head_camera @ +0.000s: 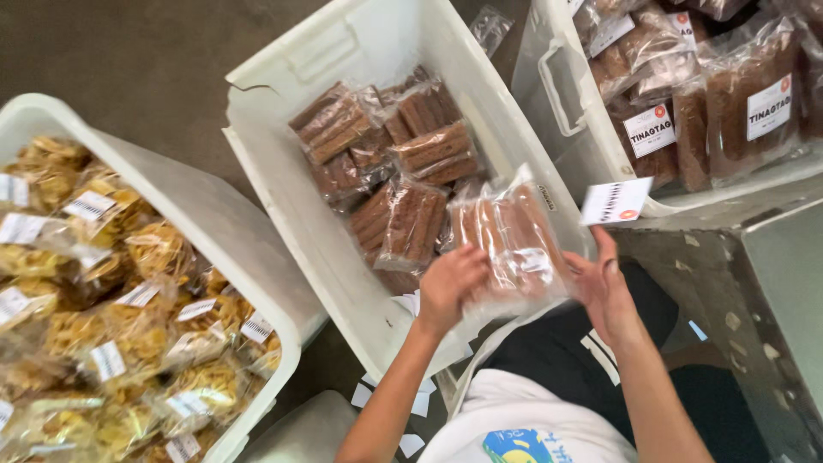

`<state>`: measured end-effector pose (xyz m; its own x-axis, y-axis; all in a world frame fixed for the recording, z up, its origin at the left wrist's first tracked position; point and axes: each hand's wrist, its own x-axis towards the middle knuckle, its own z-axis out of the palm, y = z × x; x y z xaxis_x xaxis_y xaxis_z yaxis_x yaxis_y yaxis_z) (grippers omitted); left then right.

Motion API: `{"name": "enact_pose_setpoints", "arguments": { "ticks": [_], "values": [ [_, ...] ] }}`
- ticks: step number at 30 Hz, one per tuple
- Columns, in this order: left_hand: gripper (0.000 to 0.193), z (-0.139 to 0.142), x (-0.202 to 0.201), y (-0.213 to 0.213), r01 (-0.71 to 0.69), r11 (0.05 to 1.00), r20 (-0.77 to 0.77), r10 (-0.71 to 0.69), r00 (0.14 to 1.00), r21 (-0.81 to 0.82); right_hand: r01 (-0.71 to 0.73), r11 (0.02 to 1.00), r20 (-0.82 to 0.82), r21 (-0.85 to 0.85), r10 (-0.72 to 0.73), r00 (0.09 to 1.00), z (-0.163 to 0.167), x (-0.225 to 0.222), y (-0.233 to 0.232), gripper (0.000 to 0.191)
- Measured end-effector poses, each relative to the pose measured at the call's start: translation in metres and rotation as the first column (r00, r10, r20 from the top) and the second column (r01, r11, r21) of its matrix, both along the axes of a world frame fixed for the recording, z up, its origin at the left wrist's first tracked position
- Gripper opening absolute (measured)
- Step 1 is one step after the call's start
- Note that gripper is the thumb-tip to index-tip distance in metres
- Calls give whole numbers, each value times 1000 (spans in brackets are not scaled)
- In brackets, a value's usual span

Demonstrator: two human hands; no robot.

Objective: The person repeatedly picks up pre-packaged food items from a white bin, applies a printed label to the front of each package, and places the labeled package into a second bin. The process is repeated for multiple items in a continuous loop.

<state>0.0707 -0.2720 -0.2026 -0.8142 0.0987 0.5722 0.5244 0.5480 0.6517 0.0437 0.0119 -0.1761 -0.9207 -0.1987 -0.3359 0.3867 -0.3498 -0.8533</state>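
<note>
Head view looks straight down on three white plastic bins standing on a dark floor. Both hands hold one clear plastic packet of long brown baked sticks [512,243] over the near edge of the middle white plastic bin [360,51]. The left hand [448,285] is closed on the packet's lower corner at about 8 o'clock, and the right hand [605,287] grips its side at about 4 o'clock, so the packet lies flat and face up between them. The right hand's fingertips also pinch a small white paper label [615,201], which stands up above the fingers at 1 o'clock from the packet, probably kept there so it stays ready for the packet's front.

More packets of the same brown sticks [386,163] lie loosely piled inside the middle bin. At 9 o'clock, another bin [214,219] is full of labelled bags of yellow chips [120,317]. At 2 o'clock, a third bin [561,86] carries labelled bags of dark brown snack [746,103].
</note>
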Motion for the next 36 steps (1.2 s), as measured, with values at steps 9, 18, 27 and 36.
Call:
{"name": "enact_pose_setpoints", "arguments": {
  "ticks": [9, 18, 27, 36],
  "values": [
    [85, 39, 27, 20, -101, 286, 277, -682, 677, 953, 55, 996, -194, 71, -40, 980, 106, 31, -33, 108],
    [47, 81, 14, 83, -123, 462, 422, -626, 656, 878, 520, 852, -599, -59, -447, 664, 121, 91, 22, 23],
    [59, 87, 18, 110, -23, 433, 333, -659, 675, 901, 428, 779, -506, 458, -167, 846, 110, 101, 18, 8],
    [49, 91, 20, 111, 31, 523, 351, -613, 708, 852, 569, 373, -627, 733, 43, 778, 122, 95, 6, 18]
  ]
}}
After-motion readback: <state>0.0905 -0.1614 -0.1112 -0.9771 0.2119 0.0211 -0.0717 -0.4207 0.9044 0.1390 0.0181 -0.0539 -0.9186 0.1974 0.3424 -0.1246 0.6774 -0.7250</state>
